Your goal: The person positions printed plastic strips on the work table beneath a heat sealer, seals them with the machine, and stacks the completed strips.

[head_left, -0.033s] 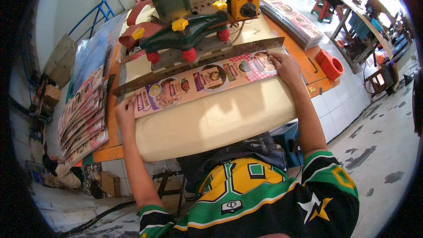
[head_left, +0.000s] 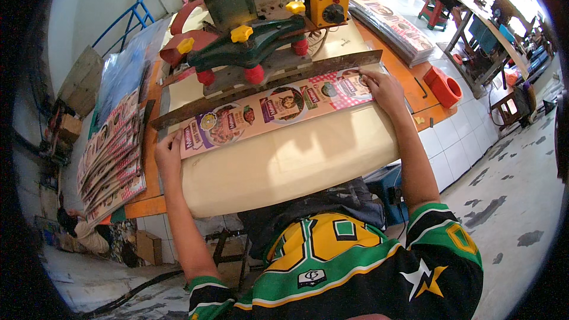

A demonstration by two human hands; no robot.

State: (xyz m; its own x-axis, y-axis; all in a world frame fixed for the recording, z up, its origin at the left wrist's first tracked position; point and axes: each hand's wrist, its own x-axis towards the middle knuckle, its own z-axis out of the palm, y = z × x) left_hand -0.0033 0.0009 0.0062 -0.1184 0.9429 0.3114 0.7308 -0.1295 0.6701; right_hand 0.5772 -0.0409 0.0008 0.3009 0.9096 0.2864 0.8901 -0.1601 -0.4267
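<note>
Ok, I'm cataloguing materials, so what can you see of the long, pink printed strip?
The long, pink printed strip looks like smooth plastic, showing food pictures and red checks near its right end. It lies flat on a cream, cloth-like sheet alongside a dark metal bar. The left hand and right hand hold its ends.

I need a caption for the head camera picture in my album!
Left hand and right hand hold a printed strip beside a metal bar.

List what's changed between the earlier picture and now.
Nothing has visibly moved, been taken hold of or let go. The left hand and right hand stay at the two ends of the printed strip; the fanned stack at left also lies as before.
</note>
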